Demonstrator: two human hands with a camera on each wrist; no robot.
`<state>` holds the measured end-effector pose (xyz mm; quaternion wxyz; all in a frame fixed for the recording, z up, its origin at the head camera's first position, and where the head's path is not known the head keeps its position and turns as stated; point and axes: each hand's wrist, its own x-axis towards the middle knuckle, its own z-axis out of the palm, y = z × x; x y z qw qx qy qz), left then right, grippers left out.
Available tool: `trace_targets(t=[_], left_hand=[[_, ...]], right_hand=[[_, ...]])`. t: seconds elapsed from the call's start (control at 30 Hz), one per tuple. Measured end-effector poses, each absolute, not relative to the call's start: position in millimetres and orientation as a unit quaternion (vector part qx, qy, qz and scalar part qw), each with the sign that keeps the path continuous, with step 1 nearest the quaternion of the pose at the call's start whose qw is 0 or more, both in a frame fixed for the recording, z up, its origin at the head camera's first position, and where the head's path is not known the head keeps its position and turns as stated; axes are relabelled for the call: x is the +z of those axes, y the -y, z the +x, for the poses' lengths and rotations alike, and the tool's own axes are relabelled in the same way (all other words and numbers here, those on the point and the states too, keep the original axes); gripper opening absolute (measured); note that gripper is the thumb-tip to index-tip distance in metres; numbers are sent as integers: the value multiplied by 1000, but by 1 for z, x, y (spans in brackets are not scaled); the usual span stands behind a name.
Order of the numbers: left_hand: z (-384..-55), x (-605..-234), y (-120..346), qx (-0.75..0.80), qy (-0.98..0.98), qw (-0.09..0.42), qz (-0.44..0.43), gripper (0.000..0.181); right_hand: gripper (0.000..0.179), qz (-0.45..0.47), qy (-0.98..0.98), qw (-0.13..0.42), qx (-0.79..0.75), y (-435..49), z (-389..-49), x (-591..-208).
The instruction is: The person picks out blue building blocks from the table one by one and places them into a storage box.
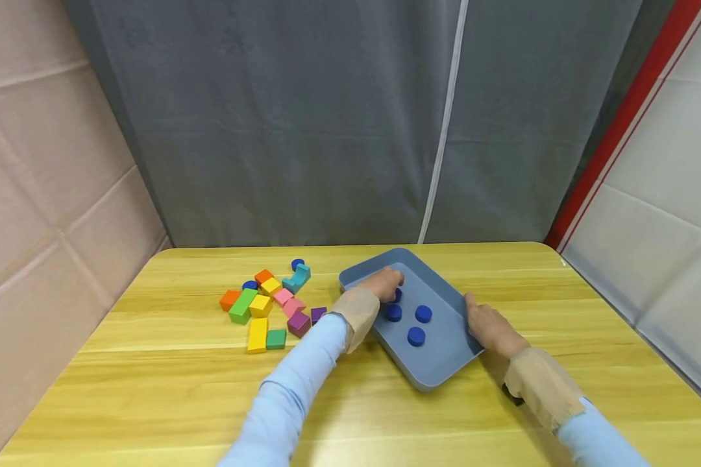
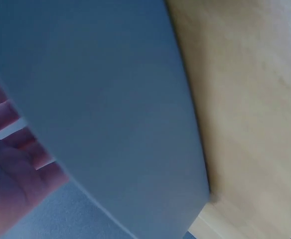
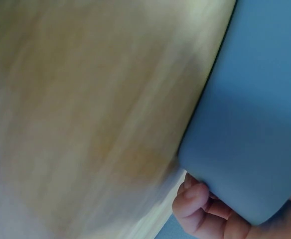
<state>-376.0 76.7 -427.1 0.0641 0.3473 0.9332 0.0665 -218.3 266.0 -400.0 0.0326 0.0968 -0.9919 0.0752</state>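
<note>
A grey-blue tray (image 1: 438, 373) lies at an angle on the table, with several blue discs (image 1: 423, 314) inside it. My left hand (image 1: 383, 283) reaches over the tray's left wall, and its fingers point down beside a partly covered blue disc (image 1: 398, 295). In the left wrist view the tray wall (image 2: 100, 109) hides those fingertips, so I cannot tell whether they pinch a disc. On the tray's right side, my right hand (image 1: 491, 327) grips the wall. The right wrist view has curled fingers (image 3: 191, 199) round the tray's corner.
Left of the tray, coloured blocks lie loosely grouped, including a green block (image 1: 243, 306), a yellow block (image 1: 258, 335), a purple block (image 1: 298, 323) and a teal curved block (image 1: 296, 279). Another blue disc (image 1: 297, 264) sits behind them. A grey curtain (image 1: 298, 130) hangs beyond the table's far edge.
</note>
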Motion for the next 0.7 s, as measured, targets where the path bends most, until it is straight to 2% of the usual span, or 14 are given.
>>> trace_targets(t=[0.1,0.2,0.37,0.7], left_hand=[[-334,-381,-66,72,-941,95,317,34],[-315,-362,-56,77,-940,87,320,32],[-311,-353,-45,84,-936,77,334,29],[-312,-345,-25,118,-921,25,372,17]], right_hand=[[14,96,992,28,76,-266,-218,-399],[14,96,992,28,75,-266,-218,-399],[14,99,992,25,74,-265,-218,-399],[14,98,992,29,79,-265,-216,-398]])
